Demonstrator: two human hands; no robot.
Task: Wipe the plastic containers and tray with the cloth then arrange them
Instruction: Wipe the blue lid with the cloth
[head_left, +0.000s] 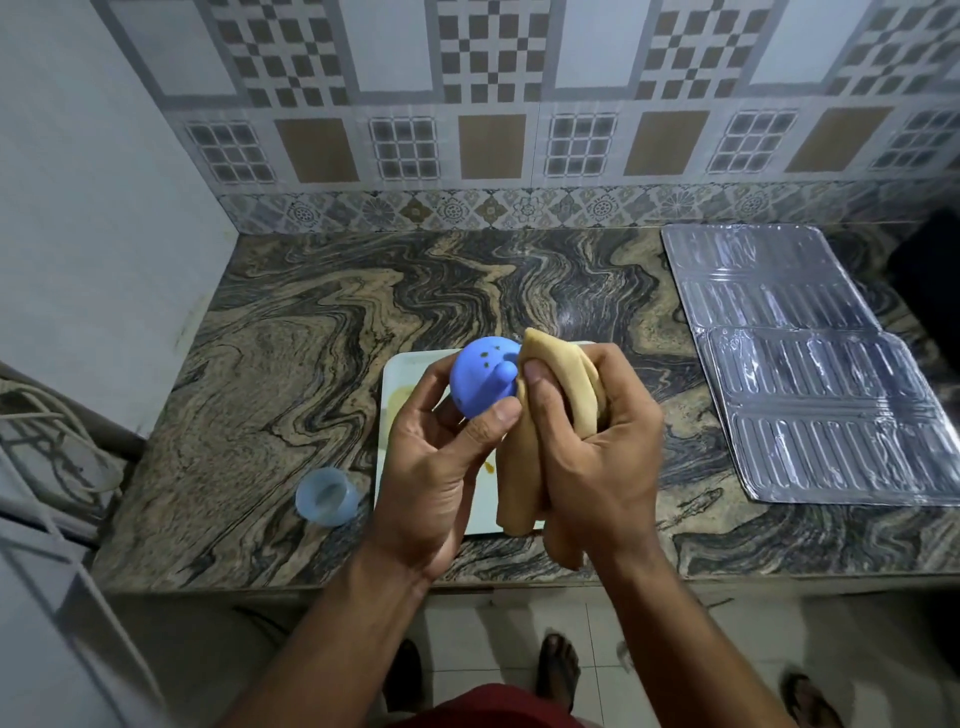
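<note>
Marbled desk (291, 332) under tiled wall. Blue container (480, 382), spotted, held above soiled tray (402, 384) in left grip (441, 467); cloth (563, 384) clenched in right grip (597, 447). Second container (327, 496) beside tray, unarranged. Wiping judged early.

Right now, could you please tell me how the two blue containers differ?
The blue container in the left hand is deeper blue, raised above the tray and marked with dark spots; the pale blue container stands alone on the countertop, untouched. Both are small, round plastic.
</note>
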